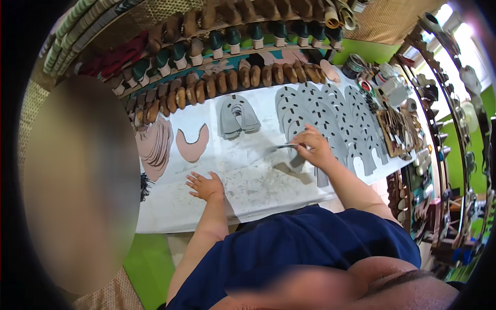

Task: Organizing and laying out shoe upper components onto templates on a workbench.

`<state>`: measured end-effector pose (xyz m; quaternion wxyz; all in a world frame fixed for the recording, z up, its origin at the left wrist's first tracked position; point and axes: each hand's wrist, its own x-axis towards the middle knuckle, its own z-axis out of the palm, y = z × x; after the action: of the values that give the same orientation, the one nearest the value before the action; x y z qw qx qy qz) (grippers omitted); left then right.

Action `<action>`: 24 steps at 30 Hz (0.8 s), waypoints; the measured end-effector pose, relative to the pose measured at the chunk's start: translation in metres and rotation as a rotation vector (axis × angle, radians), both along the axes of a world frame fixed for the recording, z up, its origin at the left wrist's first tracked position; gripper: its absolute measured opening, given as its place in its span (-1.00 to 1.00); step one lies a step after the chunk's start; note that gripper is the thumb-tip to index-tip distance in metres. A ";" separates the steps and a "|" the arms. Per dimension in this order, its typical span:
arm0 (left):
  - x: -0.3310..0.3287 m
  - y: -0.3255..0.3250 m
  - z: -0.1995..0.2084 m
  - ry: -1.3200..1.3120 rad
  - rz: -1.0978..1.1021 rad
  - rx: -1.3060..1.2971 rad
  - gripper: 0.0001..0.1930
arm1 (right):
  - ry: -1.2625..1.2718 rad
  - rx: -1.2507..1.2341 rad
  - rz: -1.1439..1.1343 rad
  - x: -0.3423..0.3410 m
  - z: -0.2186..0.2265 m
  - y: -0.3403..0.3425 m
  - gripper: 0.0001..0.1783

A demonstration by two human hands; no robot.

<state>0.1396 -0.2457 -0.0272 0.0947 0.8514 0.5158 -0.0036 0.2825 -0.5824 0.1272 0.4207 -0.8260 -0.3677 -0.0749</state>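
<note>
My left hand (207, 187) lies on the white table (248, 194) with its fingers spread, holding nothing. Over the table, my right hand (314, 146) grips a slim tool (287, 145) with a dark, blurred tip; its exact kind is unclear. Just under that hand is a grey piece (296, 161), partly hidden. Overlapping U-shaped grey shoe-upper pieces (319, 111) with small dark marks spread to the right of it. Farther back stands a stack of similar grey pieces (237, 118). Beyond my left hand lies a single pink U-shaped piece (192, 146), beside fanned pink pieces (156, 150).
Brown shoe lasts (222, 81) line the table's far edge, below shelves of green and brown lasts (235, 39). A wooden tray of tools (391, 132) and several cans (354, 65) occupy the right end. A large blurred shape (80, 186) covers the left side.
</note>
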 end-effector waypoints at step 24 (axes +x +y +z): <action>-0.003 0.002 -0.005 0.029 0.026 -0.003 -0.15 | 0.438 -0.356 -0.443 0.031 -0.124 -0.065 -0.74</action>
<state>0.1367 -0.2436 -0.0319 0.0888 0.8443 0.5283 -0.0155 0.3137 -0.6472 0.0036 0.3128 -0.9424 -0.0880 0.0798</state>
